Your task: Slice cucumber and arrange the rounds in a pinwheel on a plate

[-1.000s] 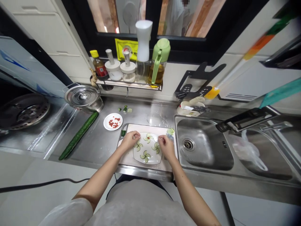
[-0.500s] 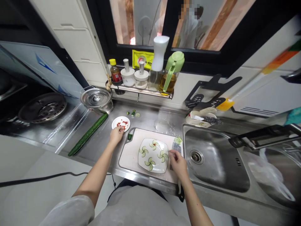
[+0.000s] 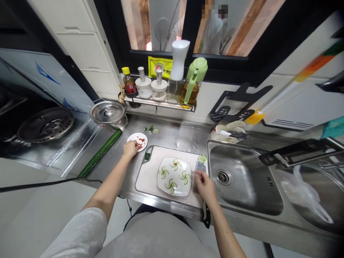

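My left hand [image 3: 130, 148] reaches to the small white dish of red pepper bits [image 3: 137, 141], its fingers pinched together at the dish's near rim. What they pinch is too small to make out. My right hand [image 3: 204, 184] rests at the right edge of the cutting board [image 3: 146, 175], fingers curled beside the knife [image 3: 202, 188], whose black handle hangs over the counter edge. Between my hands sits a square white plate [image 3: 174, 176] with several pinwheels of cucumber slices.
A whole cucumber [image 3: 100, 153] lies left of the dish, a lidded steel pot [image 3: 108, 114] behind it. Cucumber scraps [image 3: 151, 129] sit near the condiment rack [image 3: 161, 89]. The sink [image 3: 242, 179] lies right of the board. A stove [image 3: 43, 127] is far left.
My left hand left the plate and went out to the red pepper dish. My right hand drew back from the plate to the board's right edge. The view shifted.
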{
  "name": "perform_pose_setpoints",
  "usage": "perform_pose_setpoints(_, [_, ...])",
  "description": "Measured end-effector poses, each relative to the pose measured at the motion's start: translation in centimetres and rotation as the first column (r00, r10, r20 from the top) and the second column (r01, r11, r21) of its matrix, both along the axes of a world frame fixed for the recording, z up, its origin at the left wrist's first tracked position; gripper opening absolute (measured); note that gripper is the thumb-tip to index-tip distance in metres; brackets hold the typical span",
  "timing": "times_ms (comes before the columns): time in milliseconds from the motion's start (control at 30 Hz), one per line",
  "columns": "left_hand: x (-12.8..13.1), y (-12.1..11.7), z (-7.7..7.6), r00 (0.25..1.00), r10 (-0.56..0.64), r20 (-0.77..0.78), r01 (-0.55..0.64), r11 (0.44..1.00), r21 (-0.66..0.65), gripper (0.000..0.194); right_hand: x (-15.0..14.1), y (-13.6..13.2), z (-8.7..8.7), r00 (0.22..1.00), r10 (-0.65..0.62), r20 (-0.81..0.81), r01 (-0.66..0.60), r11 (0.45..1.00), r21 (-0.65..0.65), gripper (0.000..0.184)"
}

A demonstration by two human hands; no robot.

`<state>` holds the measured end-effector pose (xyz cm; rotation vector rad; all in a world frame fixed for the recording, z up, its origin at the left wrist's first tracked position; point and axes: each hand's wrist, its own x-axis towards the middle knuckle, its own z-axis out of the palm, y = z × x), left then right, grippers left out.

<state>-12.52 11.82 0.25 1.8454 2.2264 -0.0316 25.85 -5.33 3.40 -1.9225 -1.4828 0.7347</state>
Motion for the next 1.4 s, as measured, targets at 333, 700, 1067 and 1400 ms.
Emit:
perform_pose_setpoints(333, [-0.1, 0.5, -0.2, 0.993, 0.024, 0.117, -0.03, 0.998, 0.052, 0.018, 0.2, -0.1, 0.3, 0.999, 0.011, 0.03, -0.011, 1.0, 0.006, 0.044])
perform_pose_setpoints(700, [0.3, -0.5, 0.3, 0.658, 0.132, 0.741, -0.216, 0.976, 0.018, 0.026, 0.0, -0.3, 0.3, 0.998, 0.034, 0.045, -0.033, 0.999, -0.019, 0.043])
perform_pose_setpoints(1067, [4.8, -3.9, 3.8, 0.315, 0.172, 0.933, 0.155, 0.961, -0.23, 0.044, -1.5, -0.1, 1.7, 0.997, 0.082, 0.009, -0.082, 0.996, 0.033, 0.034])
perform_pose_setpoints(1400, [15.4, -8.8, 6.1, 0.579, -0.489, 0.652, 0.568, 0.816, 0.107, 0.013, -3.5, 1.4, 4.1, 0.922, 0.352, 0.165, -0.378, 0.91, 0.171, 0.019])
